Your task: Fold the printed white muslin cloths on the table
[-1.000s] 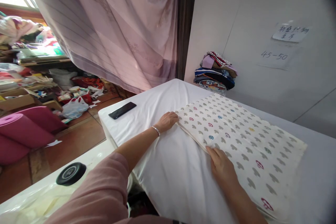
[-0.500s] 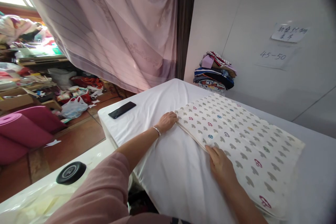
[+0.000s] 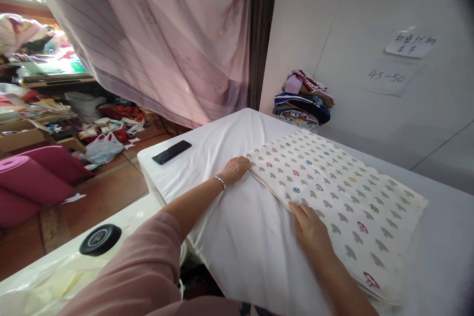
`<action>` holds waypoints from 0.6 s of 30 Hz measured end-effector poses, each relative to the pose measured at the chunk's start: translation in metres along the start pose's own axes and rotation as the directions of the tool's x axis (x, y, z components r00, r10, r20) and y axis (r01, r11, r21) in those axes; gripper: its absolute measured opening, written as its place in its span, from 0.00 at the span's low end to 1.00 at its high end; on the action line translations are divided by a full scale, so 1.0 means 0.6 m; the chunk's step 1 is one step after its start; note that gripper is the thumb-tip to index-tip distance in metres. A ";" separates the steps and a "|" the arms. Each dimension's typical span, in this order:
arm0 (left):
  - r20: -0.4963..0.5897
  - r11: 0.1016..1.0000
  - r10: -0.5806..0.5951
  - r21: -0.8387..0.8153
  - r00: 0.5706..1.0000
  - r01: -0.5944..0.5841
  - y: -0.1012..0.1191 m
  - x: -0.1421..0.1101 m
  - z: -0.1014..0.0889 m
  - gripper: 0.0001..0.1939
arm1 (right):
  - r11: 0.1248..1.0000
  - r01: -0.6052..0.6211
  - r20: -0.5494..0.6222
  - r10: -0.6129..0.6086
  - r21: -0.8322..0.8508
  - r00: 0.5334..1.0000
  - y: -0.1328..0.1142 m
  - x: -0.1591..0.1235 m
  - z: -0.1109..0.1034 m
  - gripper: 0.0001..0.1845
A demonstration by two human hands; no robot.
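A folded white cloth (image 3: 333, 192) printed with grey mushroom shapes and a few coloured ones lies flat on the white-covered table (image 3: 237, 237). My left hand (image 3: 236, 170), with a bracelet at the wrist, pinches the cloth's near left corner. Partway along the same front edge, my right hand (image 3: 310, 226) grips the cloth, thumb and fingers closed on the layers. Several layers show along that edge between my hands. The fingertips of both hands are partly hidden by the hands themselves.
A black phone (image 3: 172, 152) lies on the table's left part. Folded clothes (image 3: 301, 101) are stacked by the wall at the back. A round black object (image 3: 100, 239) sits on a lower white surface at left. Beyond are a pink curtain (image 3: 177, 34) and rolled pink mats (image 3: 33, 182).
The view has shifted very slightly. Both hands stay on the same places of the cloth's edge, and the cloth lies as before.
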State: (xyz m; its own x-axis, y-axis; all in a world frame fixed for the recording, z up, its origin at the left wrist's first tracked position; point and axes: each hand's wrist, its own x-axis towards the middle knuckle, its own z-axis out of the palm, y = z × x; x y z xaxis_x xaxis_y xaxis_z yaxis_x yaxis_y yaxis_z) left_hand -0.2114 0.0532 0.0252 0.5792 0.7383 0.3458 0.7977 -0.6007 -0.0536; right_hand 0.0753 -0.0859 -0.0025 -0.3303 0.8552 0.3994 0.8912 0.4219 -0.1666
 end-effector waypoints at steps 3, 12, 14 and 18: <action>0.015 1.000 0.000 -0.001 1.000 0.000 0.005 0.000 0.003 0.12 | 1.000 0.006 -0.003 -0.007 -0.006 1.000 0.001 0.000 0.001 0.25; 0.033 0.986 0.142 0.084 0.989 -0.144 0.035 0.009 0.003 0.14 | 1.000 0.015 -0.046 -0.015 -0.009 0.999 0.002 0.001 0.001 0.24; 0.033 0.979 0.176 0.100 0.984 -0.178 0.042 0.013 0.005 0.13 | 1.000 0.018 -0.062 -0.018 -0.007 0.998 0.001 0.001 -0.001 0.24; 0.051 0.971 0.214 0.099 0.975 -0.218 0.048 0.016 0.009 0.11 | 1.000 0.014 -0.058 -0.014 -0.003 0.998 0.000 0.002 -0.003 0.23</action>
State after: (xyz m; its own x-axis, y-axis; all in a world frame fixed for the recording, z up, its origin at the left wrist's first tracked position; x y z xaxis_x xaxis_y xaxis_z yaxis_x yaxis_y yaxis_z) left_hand -0.1821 0.0444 0.0219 0.7444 0.6070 0.2784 0.6646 -0.7139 -0.2205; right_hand 0.0753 -0.0855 -0.0001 -0.3240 0.8305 0.4531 0.8876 0.4326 -0.1582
